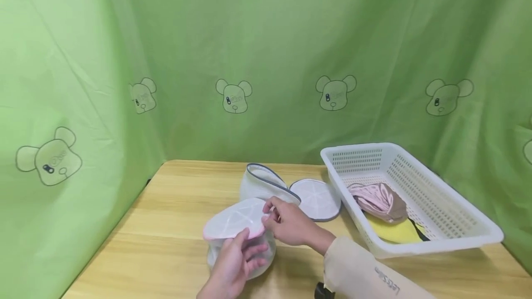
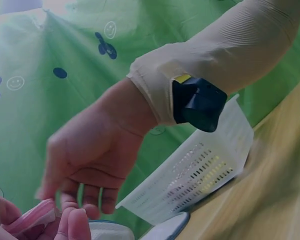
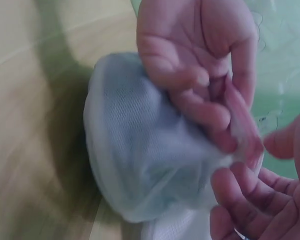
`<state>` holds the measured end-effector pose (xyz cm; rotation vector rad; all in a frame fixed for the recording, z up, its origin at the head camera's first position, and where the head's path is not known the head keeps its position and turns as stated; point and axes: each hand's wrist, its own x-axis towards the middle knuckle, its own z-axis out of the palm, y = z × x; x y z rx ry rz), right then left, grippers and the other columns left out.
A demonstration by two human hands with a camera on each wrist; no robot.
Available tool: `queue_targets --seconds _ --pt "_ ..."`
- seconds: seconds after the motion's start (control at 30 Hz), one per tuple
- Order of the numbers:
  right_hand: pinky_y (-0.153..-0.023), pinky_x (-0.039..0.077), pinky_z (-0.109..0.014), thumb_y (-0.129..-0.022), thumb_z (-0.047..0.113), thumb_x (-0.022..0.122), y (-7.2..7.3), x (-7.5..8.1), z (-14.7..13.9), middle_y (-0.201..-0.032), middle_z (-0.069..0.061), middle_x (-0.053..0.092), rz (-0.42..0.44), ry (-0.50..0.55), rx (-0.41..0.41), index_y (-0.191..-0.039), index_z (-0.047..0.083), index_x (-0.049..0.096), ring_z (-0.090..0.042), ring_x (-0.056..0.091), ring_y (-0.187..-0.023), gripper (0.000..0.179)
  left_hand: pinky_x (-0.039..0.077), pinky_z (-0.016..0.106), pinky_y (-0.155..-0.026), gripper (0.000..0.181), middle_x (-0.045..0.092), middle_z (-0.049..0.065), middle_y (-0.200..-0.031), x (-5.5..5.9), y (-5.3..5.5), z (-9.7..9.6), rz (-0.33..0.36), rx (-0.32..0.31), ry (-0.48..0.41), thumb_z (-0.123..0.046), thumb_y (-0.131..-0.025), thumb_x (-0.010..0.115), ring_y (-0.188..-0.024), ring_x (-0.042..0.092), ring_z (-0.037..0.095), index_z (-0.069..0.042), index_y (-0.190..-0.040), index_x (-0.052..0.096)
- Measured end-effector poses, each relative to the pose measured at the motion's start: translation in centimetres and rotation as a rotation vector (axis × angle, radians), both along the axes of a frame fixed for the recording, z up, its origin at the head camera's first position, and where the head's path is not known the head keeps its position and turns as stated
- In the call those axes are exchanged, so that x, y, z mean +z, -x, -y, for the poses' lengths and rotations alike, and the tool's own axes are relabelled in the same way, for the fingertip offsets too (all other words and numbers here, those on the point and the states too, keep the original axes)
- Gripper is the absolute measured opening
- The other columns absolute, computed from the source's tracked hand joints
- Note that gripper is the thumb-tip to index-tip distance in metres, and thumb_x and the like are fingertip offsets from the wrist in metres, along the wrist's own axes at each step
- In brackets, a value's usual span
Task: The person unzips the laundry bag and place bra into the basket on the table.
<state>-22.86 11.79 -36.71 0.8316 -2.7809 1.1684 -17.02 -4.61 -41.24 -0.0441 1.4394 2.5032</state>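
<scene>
A white mesh laundry bag with pink zipped trim stands upright near the front of the table, its round lid tilted. My left hand holds the bag's near edge, thumb on the pink trim and fingers beneath it. At the right end of that trim, my right hand pinches the edge between thumb and fingers; its fingers hide the small part they grip. The right wrist view shows the bag's mesh body hanging below both hands. Behind it sits a second mesh bag with dark blue trim, its mouth gaping.
The blue-trimmed bag's round lid lies flat beside it. At the right stands a white perforated plastic basket, holding a bunched pink satin garment and a yellow garment. A green printed curtain encloses the wooden table.
</scene>
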Motion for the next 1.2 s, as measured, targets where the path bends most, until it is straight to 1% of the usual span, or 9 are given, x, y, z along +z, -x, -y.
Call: queue_targets --seconds 0.13,0.23,0.3,0.5,0.67,0.9,1.0,1.13,1.2 --pt "-0.068 0.05 -0.033 -0.092 0.009 0.056 0.5 -0.5 -0.4 -0.088 -0.002 0.063 -0.06 -0.039 -0.052 -0.11 0.004 0.057 -0.013 0.058 -0.073 0.019 0.055 0.027 -0.07 0.048 0.051 0.015 -0.122 0.0 0.2 0.2 0.002 0.015 0.02 -0.023 -0.104 0.037 -0.088 0.062 0.015 0.007 -0.136 0.02" --pt "-0.074 0.052 -0.037 -0.093 0.008 0.057 0.7 -0.8 -0.6 -0.104 -0.01 0.065 -0.047 -0.038 -0.062 -0.113 0.002 0.058 -0.018 0.063 -0.081 0.021 0.054 0.028 -0.071 0.046 0.051 0.015 -0.122 -0.2 0.3 0.3 -0.001 0.008 0.033 -0.021 -0.103 0.037 -0.09 0.062 0.016 0.009 -0.134 0.023" --pt "-0.075 0.054 -0.037 -0.094 0.008 0.058 0.7 -1.0 -0.7 -0.108 -0.012 0.065 -0.038 -0.022 -0.055 -0.109 0.002 0.059 -0.02 0.065 -0.083 0.017 0.054 0.028 -0.072 0.045 0.052 0.014 -0.122 -0.3 0.4 0.5 -0.001 0.007 0.042 -0.021 -0.102 0.037 -0.091 0.062 0.017 0.01 -0.133 0.025" --pt "-0.069 0.051 -0.028 -0.093 0.006 0.06 0.9 -1.2 -0.8 -0.088 -0.001 0.064 -0.06 0.007 -0.002 -0.097 0.007 0.058 -0.014 0.062 -0.075 0.005 0.054 0.028 -0.071 0.049 0.058 0.011 -0.116 -0.6 0.7 1.0 -0.009 0.022 0.07 -0.019 -0.1 0.037 -0.09 0.062 0.017 0.012 -0.135 0.022" --pt "-0.065 0.049 -0.025 -0.092 0.003 0.061 1.1 -1.3 -0.7 -0.08 0.004 0.061 -0.068 0.023 0.041 -0.095 0.007 0.057 -0.011 0.058 -0.072 0.007 0.054 0.026 -0.069 0.048 0.06 0.009 -0.11 -0.6 0.8 1.4 -0.012 0.023 0.07 -0.018 -0.098 0.037 -0.088 0.062 0.016 0.011 -0.134 0.024" --pt "-0.056 0.044 -0.024 -0.089 -0.001 0.06 1.0 -1.2 -0.6 -0.07 0.007 0.051 -0.094 0.011 0.064 -0.09 0.009 0.055 -0.005 0.047 -0.062 0.011 0.054 0.027 -0.071 0.049 0.061 0.009 -0.11 -0.8 0.9 1.5 -0.02 0.01 0.06 -0.02 -0.1 0.039 -0.088 0.063 0.016 0.011 -0.134 0.022" --pt "-0.054 0.042 -0.024 -0.089 0.0 0.059 0.9 -1.2 -0.6 -0.069 0.008 0.049 -0.109 0.003 0.06 -0.091 0.009 0.055 -0.004 0.045 -0.059 0.011 0.054 0.027 -0.071 0.05 0.059 0.008 -0.11 -0.8 0.8 1.3 -0.014 0.012 0.051 -0.021 -0.101 0.045 -0.087 0.063 0.015 0.008 -0.133 0.022" --pt "-0.055 0.043 -0.024 -0.09 0.001 0.058 0.8 -1.0 -0.4 -0.069 0.008 0.05 -0.121 0.005 0.053 -0.091 0.01 0.055 -0.004 0.045 -0.06 0.009 0.054 0.028 -0.072 0.052 0.058 0.008 -0.109 -0.9 0.6 0.9 -0.012 0.023 0.038 -0.02 -0.098 0.056 -0.085 0.063 0.015 0.005 -0.132 0.027" --pt "-0.056 0.043 -0.024 -0.09 0.001 0.058 0.7 -0.8 -0.3 -0.07 0.008 0.05 -0.13 0.004 0.046 -0.091 0.01 0.056 -0.005 0.045 -0.06 0.01 0.054 0.028 -0.072 0.05 0.059 0.008 -0.108 -0.9 0.5 0.6 -0.007 0.019 0.026 -0.021 -0.098 0.057 -0.084 0.062 0.014 0.005 -0.13 0.03"
